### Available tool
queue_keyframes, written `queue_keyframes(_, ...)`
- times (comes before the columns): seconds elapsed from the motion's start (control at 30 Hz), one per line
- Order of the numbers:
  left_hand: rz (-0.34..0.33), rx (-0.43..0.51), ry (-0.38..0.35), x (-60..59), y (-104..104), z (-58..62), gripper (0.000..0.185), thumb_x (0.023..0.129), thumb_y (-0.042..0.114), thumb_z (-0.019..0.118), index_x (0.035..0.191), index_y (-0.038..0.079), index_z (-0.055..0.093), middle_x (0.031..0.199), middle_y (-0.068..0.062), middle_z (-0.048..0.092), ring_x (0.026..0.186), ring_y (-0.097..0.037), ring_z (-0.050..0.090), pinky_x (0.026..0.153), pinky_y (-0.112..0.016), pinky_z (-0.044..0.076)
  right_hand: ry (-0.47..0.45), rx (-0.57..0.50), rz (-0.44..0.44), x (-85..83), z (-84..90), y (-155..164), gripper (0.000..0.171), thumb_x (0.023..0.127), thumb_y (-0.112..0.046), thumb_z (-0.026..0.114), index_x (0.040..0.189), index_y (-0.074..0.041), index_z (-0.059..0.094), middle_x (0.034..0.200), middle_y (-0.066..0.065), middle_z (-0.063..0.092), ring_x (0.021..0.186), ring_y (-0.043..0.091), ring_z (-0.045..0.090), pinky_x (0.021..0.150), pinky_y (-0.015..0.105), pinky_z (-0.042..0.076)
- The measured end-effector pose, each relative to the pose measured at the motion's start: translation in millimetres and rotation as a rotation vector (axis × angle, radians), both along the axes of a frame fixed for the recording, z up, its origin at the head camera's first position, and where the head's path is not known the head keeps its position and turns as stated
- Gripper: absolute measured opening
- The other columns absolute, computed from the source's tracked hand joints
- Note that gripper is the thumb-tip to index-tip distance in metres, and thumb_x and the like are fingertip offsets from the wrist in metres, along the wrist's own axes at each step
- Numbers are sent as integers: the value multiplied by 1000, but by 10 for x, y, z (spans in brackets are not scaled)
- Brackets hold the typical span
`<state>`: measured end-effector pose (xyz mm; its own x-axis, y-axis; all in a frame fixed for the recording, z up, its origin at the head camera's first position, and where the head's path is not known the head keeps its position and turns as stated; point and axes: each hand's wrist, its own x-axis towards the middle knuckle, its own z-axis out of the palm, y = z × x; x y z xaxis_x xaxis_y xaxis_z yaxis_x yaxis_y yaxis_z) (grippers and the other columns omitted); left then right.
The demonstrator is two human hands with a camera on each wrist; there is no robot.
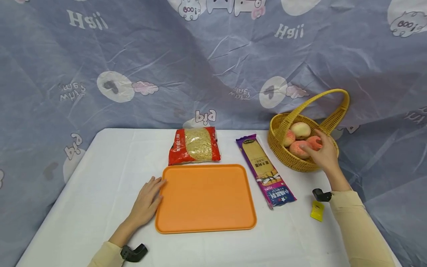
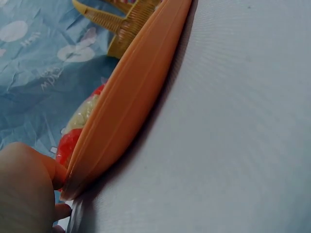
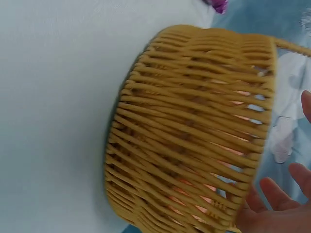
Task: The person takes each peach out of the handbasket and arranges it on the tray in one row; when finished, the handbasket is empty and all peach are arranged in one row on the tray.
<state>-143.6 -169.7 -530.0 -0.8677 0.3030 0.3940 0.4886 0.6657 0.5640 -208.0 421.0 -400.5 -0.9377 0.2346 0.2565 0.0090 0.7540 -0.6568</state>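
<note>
Two hands on a white table, lower frame.
Left hand (image 1: 146,202) rests flat against tray (image 1: 205,198); right hand (image 1: 321,152), relaxed, reaches over peaches (image 1: 300,149) in basket (image 1: 283,154), right.

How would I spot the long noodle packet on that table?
Start at the orange tray in the middle of the white table. Just right of it, before the yellow wicker basket, lies the long noodle packet. It is narrow with purple ends, unlike the squat red bag behind the tray.
</note>
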Motion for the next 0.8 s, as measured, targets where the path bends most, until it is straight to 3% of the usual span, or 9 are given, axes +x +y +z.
queue_keyframes(0.27,3,-27,16,-25,32,-39,42,92,9,57,134,1,57,142,-22,52,138,-47,37,111,-66,25,-141,-47,-66,-182,-181,138,86,90,-33,69,156,-5,20,147,33,35,133,51,36,107,64,34)
queue_keyframes(0.4,3,-27,17,-22,34,-43,42,92,8,57,134,1,57,142,-22,52,138,-48,37,111,-66,24,-146,-50,-71,-225,-230,144,86,89,-27,71,154,-1,22,142,31,40,129,46,41,107,60,38)
queue_keyframes(0.8,23,-45,-3,-3,-5,-26,43,93,10,55,136,3,55,144,-20,50,139,-47,36,112,-65,24,-264,83,-60,-320,-231,106,82,86,-31,72,147,7,33,143,37,38,131,55,33,107,67,30)
